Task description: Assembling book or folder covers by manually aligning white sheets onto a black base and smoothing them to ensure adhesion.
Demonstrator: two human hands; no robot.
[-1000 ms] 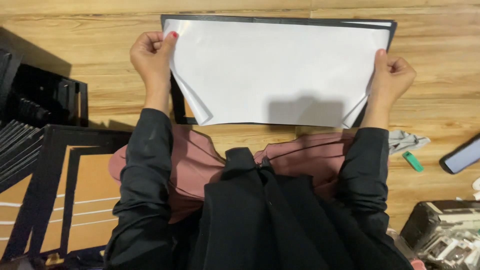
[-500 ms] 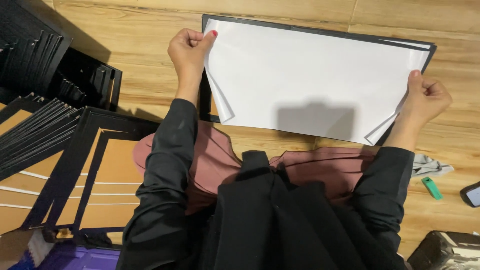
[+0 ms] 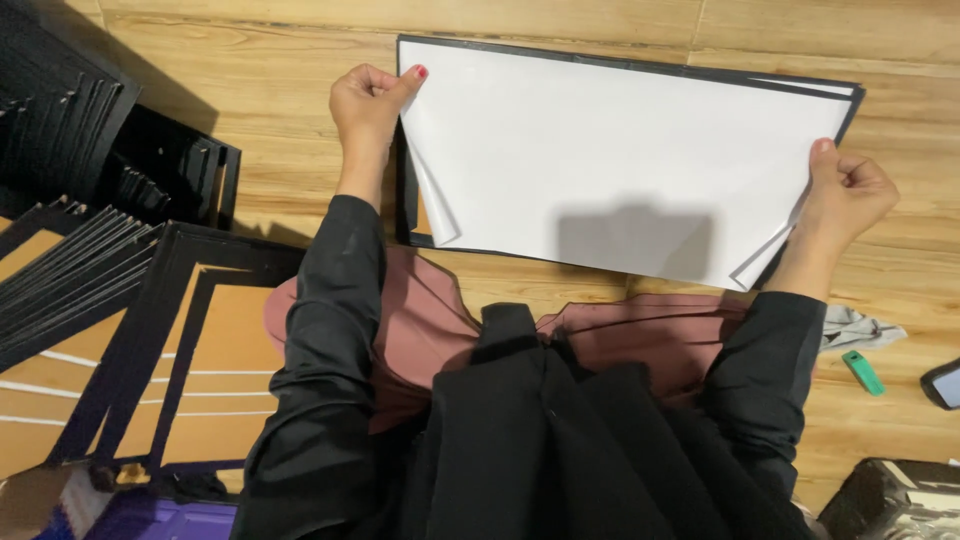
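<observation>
White sheets of paper (image 3: 610, 160), a thin stack of them, are what I've got in both hands right now, lying over a flat black rectangular frame (image 3: 640, 65) on the wooden plank floor (image 3: 250, 90). My left hand (image 3: 368, 100) is curled closed, pinching the stack's upper left corner, and my right hand (image 3: 845, 190) is closed the same way on the right edge. Looks to me like the sheets are lined up but not fully down yet: the lower corners on both sides are fanned and lifted, so I'd say squaring and pressing flat is what's left. The frame's rim shows along the top and right, with a sliver of brown backing at the left. Off to my left there's a pile of empty black frames (image 3: 120, 300) with brown cardboard under them, nothing mounted inside as far as I can tell. A small green marker-like thing (image 3: 862, 371) and a grey cloth (image 3: 855, 327) sit on the floor to my right.
</observation>
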